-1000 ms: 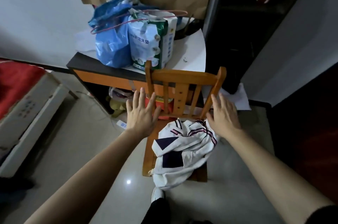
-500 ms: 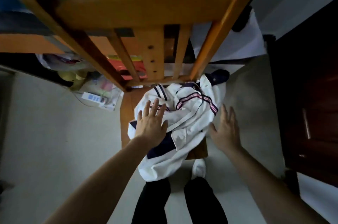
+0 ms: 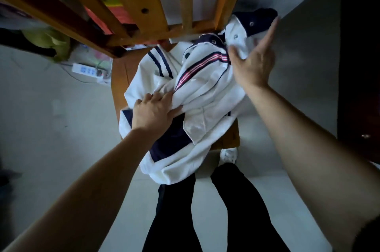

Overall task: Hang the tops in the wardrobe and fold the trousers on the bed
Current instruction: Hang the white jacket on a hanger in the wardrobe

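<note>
Black trouser legs of the person are standing nearest. Just beyond, a crumpled white top with navy panels and red stripes is lying on the orange wooden chair, drooping over its near edge. The left hand is gripping a bunched fold of it. Farther right, the right hand is pinching its collar flap between thumb and straight fingers. A white power strip is lying on the floor, far left.

Left hand on white top
</note>
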Tool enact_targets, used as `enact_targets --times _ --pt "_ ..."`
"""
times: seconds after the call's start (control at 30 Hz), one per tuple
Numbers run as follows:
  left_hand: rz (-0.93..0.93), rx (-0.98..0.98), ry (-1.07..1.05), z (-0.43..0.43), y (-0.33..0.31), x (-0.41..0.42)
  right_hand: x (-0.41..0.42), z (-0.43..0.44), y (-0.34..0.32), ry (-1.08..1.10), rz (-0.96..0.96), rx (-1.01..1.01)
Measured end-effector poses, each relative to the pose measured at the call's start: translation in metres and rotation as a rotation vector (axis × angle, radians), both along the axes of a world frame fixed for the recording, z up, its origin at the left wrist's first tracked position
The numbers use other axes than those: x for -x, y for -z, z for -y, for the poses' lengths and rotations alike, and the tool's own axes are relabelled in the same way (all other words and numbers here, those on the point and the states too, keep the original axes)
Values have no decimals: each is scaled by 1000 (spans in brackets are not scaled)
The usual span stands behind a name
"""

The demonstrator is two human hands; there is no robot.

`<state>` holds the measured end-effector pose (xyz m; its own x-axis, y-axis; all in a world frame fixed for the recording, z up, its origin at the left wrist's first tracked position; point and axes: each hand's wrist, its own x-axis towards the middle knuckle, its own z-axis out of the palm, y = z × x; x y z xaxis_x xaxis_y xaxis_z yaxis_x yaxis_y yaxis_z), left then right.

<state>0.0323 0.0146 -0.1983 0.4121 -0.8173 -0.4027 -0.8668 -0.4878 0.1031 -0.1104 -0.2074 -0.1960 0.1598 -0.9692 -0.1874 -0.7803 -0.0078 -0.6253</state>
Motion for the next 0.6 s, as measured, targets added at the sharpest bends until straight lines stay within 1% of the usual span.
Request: enact_targets --times 0.03,0.07,0.13,0.2,0.23,0.27,0.33,0.37,0.43,0.47,0.53,0.57,0.6 --pt "25 12 -29 -13 -2 -3 -5 2 0 -43 13 -87" --pt "42 3 -68 -27 -4 -6 -9 0 2 -134 -14 -173" --pt "46 -66 -168 -55 -5 -9 -8 -17 6 -413 -111 -320" --pt "27 -169 -294 -74 -3 -9 0 -44 13 -620 -167 -419" --pt "23 -187 -375 -78 -2 -8 7 -57 18 -671 -185 -437" --pt "21 -172 -458 -78 -3 -6 15 -69 24 -687 -202 -451" --pt "6 -17 -573 -71 -5 -1 30 -86 34 -675 -211 -453" --pt "-40 82 -609 -60 -8 1 37 -93 37 -656 -207 -441" --pt "-225 226 -732 -22 -19 2 47 -103 41 -601 -215 -398" --pt "-332 238 -802 -1 -19 1 50 -108 42 -582 -223 -354" --pt "-553 142 -873 40 -16 -3 52 -114 42 -534 -212 -303" --pt "-625 80 -844 56 -12 -4 52 -114 41 -503 -196 -325" --pt "-640 28 -791 68 -8 -4 52 -114 38 -466 -162 -371"
